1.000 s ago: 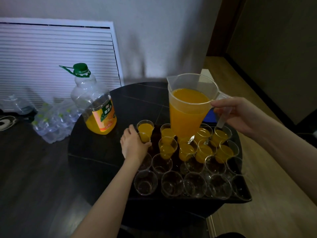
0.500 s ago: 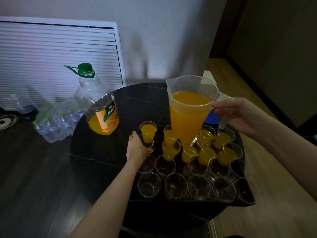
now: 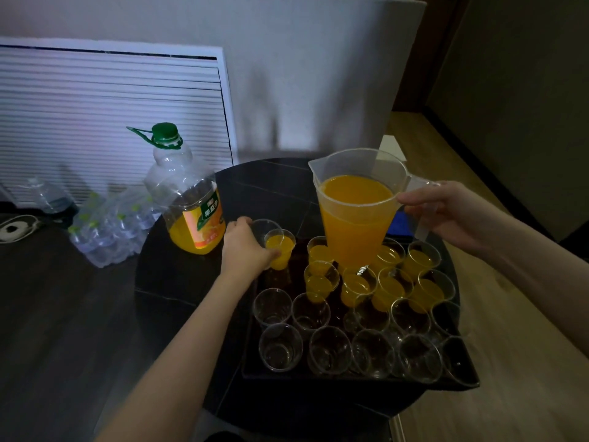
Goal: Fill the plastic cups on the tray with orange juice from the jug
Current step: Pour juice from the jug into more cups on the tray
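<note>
A black tray point(image 3: 350, 379) on a round dark table point(image 3: 178, 282) carries several clear plastic cups. Those in the back rows hold orange juice point(image 3: 322, 279); the front rows are empty point(image 3: 280, 349). My left hand point(image 3: 243, 248) grips one empty cup point(image 3: 266, 228), lifted at the tray's far left corner right beside a filled cup point(image 3: 282, 252). My right hand point(image 3: 446, 212) holds the handle of a clear jug point(image 3: 357, 215) that is about two thirds full of juice. The jug is upright, hovering just above the filled cups at the back.
A large juice bottle point(image 3: 191, 205) with a green cap, mostly drained, stands on the table left of the tray. A shrink-wrapped pack of small water bottles point(image 3: 108, 228) lies on the floor beyond. A white slatted panel point(image 3: 111, 106) leans against the wall. Something blue point(image 3: 400, 224) sits behind the jug.
My left hand closed on an empty cup from the tray's left side and lifted it back towards the far left filled cup. The jug stayed upright in my right hand.
</note>
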